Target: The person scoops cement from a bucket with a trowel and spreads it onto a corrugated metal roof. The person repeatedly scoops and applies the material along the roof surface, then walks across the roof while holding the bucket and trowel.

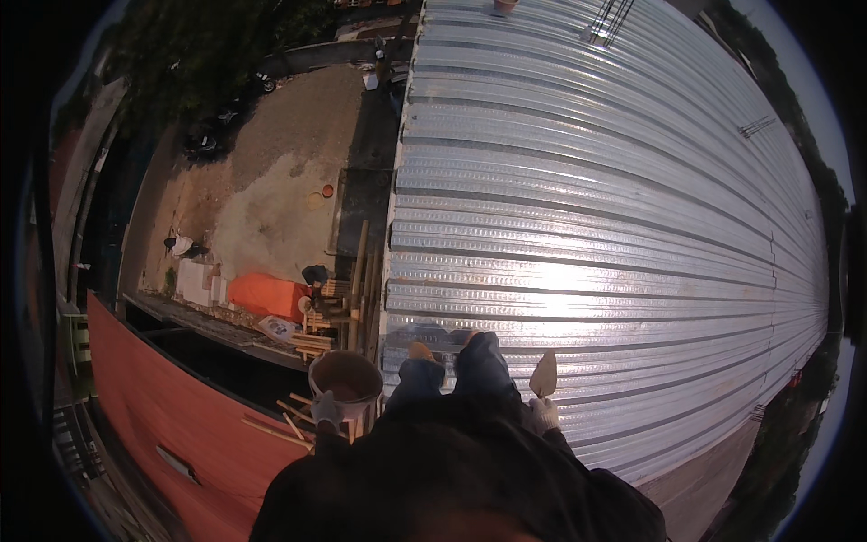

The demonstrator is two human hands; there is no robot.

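A round bucket (361, 399) with a dark inside hangs at my left side, just past the left edge of the metal deck. My left hand (327, 412), in a pale glove, is closed on its near left rim. In my gloved right hand (544, 415) is a trowel (544, 374), held by the handle, its pointed blade directed away from me above the corrugated deck. The trowel's handle is mostly hidden in the fist. My legs and shoes stand on the deck between bucket and trowel.
Shiny corrugated metal decking (578, 208) spreads ahead and right; its left edge drops to a yard (271, 199) far below. Bamboo poles (291, 420) jut out beside the bucket. Rebar (610, 20) sticks up at the far end. Two people and an orange tarp (266, 296) are down left.
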